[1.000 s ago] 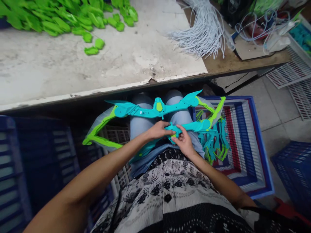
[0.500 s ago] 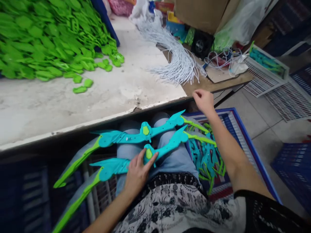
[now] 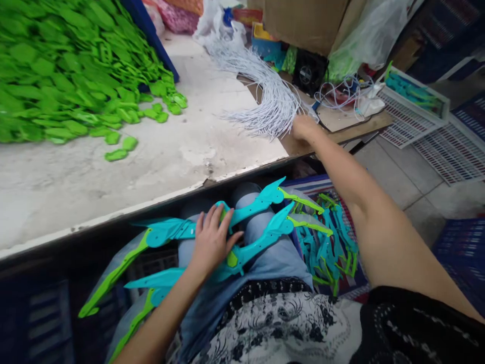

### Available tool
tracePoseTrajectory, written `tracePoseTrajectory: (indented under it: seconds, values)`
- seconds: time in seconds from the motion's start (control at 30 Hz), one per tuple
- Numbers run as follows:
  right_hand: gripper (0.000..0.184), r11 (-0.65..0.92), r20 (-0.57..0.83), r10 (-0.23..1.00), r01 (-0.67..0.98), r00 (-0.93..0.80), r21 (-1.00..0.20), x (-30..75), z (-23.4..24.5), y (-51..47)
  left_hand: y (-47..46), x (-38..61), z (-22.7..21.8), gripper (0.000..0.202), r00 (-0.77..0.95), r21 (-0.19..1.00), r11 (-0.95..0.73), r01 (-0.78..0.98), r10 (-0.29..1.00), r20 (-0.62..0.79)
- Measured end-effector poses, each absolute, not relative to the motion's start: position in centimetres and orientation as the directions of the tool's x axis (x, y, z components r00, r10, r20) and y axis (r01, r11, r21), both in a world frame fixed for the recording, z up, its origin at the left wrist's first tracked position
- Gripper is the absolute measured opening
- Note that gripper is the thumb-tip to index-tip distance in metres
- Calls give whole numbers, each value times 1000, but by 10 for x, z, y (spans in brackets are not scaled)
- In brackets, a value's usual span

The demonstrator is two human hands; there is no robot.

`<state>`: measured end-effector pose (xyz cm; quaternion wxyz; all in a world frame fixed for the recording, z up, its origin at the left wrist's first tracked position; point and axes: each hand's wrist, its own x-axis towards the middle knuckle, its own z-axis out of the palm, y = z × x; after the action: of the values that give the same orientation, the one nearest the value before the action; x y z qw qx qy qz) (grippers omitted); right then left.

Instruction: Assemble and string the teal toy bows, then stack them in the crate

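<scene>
Two teal and green toy bows (image 3: 261, 202) lie across my lap, one behind the other. My left hand (image 3: 212, 242) rests flat on their middles with fingers spread, holding them down. My right hand (image 3: 303, 129) is stretched out to the table's right part and sits at the loose ends of a bundle of white strings (image 3: 265, 96). Its fingers are hidden behind the back of the hand, so I cannot see whether it holds a string.
A big heap of green plastic pieces (image 3: 68, 71) covers the far left of the worn white table (image 3: 113, 172). More teal bows fill a blue crate (image 3: 329, 242) at my right knee. White trays (image 3: 417, 121), a small fan (image 3: 308, 73) and cables lie beyond.
My right hand has left the bows and reached up to the white strings on the table. My left hand went from gripping the nearer bow to lying flat on both. The view tilted up.
</scene>
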<state>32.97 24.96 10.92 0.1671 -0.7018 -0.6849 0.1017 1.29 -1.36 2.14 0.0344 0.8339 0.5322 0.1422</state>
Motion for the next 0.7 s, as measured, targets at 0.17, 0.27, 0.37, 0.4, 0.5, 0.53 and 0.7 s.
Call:
tracePoseTrajectory:
  seconds: [0.17,0.27,0.37,0.4,0.5,0.53,0.7]
  values:
    - [7,-170,-147,981,911,122,-377,388,123,149,3,14,19,46,304,153,-319,935,946,114]
    - [2,-383,-389,908,674,152,-631,422,113,58,-2,11,20,48,253,168,-269,948,961,114]
    - [17,-547,-519,836,314,175,-776,435,93,-24,-5,13,24,49,214,212,-242,947,966,146]
    - [23,-574,-543,818,193,192,-796,435,86,-45,-7,16,27,49,216,238,-258,936,958,189]
    - [30,-583,-555,789,37,265,-812,429,66,-89,-21,38,41,40,254,360,-362,860,915,314]
    - [30,-569,-535,792,41,294,-821,426,59,-98,-28,50,46,35,296,417,-414,809,900,319]
    - [24,-418,-295,835,189,465,-888,414,27,-125,-63,132,44,24,653,854,-255,453,748,-123]
